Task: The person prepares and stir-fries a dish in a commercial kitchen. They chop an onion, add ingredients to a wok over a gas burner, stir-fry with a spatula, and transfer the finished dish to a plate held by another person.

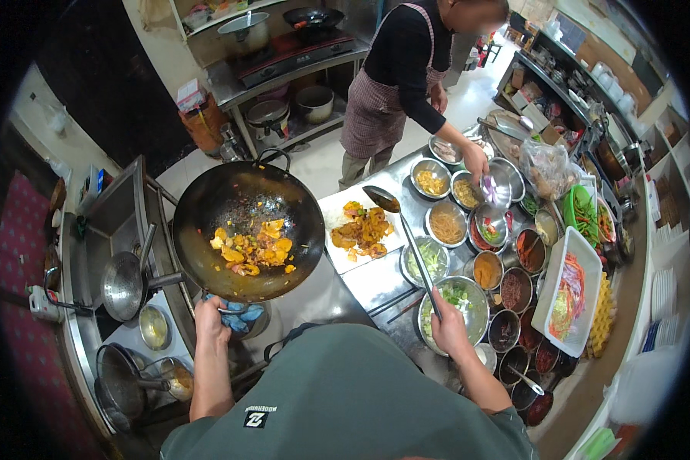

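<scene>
My left hand (211, 319) grips the near handle of a black wok (201, 213), with a blue cloth (242, 315) at the handle. Browned yellow food pieces (259, 248) with green and red bits lie low in the wok. My right hand (449, 323) is closed around the long handle of a metal ladle (383, 199). The ladle's sauce-stained bowl is over the far edge of a white plate (333, 230), beside more of the same food (363, 231) on that plate. The plate rests on the steel counter, right of the wok.
A co-worker in a checked apron (374, 109) reaches over metal bowls at the counter's far side. Seasoning pots (487, 270), a bowl of chopped greens (454, 307) and a white basket (575, 287) stand right. Chopsticks (395, 303) lie near the plate. A perforated strainer (123, 286) sits left.
</scene>
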### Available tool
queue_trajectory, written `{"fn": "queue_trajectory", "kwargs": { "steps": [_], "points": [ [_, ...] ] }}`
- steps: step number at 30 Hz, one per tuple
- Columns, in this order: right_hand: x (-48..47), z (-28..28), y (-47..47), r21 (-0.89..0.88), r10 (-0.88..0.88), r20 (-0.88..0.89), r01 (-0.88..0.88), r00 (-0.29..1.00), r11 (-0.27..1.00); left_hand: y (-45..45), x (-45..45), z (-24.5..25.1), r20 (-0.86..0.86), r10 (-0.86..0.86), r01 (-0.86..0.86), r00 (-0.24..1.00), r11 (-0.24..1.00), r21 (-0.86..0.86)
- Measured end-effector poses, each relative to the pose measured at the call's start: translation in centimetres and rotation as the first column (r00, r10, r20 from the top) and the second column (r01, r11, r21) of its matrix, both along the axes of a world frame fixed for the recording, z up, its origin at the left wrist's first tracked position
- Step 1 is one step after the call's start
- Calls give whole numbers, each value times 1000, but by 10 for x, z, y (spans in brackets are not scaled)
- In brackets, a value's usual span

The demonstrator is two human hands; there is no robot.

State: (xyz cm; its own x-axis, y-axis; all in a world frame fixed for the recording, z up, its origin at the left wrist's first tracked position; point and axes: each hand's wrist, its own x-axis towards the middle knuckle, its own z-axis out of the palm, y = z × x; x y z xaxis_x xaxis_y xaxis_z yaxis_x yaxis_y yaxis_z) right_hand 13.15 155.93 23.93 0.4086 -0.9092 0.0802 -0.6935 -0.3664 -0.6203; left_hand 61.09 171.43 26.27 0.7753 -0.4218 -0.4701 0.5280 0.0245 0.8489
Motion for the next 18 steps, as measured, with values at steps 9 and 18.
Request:
{"fn": "queue_trajectory", "kwargs": {
  "steps": [9, 18],
  "points": [
    [48, 18, -18, -226, 300, -69, -308, 951, 924, -10, -17, 13, -2, -98, 98, 995, 993, -71],
    [99, -11, -53, -160, 666, -201, -695, 718, 701, -13, -27, 31, 40, -131, 131, 991, 991, 8]
  ]
}}
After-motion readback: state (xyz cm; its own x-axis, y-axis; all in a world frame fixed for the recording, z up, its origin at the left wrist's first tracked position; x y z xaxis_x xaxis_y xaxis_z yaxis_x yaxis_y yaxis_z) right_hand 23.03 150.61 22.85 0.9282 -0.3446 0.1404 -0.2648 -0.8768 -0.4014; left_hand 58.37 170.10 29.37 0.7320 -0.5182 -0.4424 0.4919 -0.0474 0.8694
